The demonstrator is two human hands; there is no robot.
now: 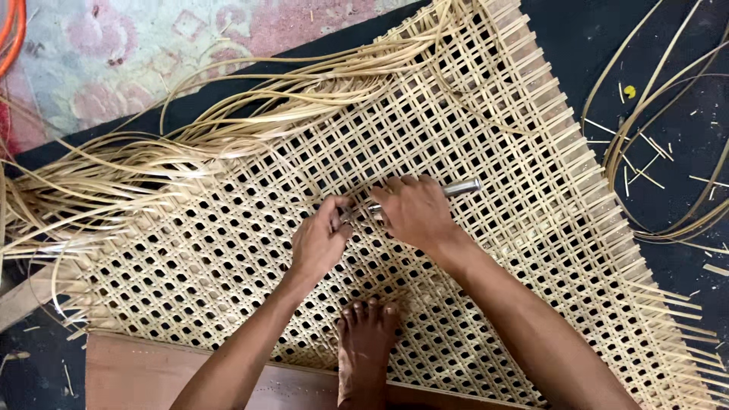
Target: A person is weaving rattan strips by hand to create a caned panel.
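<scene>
Cane, pale and flat, is being woven into an open lattice panel (471, 228) that is lying across a dark floor (668, 68), and the person is working near its middle with both hands close together. The right hand (414, 212) is closing around a slim metal tool (456, 187), whose shiny end is sticking out past the knuckles toward the right, while its tip is pointing into the mesh in front of the left hand (319, 241). The left hand is pinching at the weave just beside that tip, fingers pressed together; whether a strand is actually between them I cannot tell. A bare foot (366, 338) is resting on the near part of the panel, pinning it. Doing this well probably means keeping the tool shallow, lifting only one strand, and keeping the foot's weight steady. Loose cane ends (152, 163) are trailing off to the left, and cut strips (645, 114) are curling on the floor at right.
</scene>
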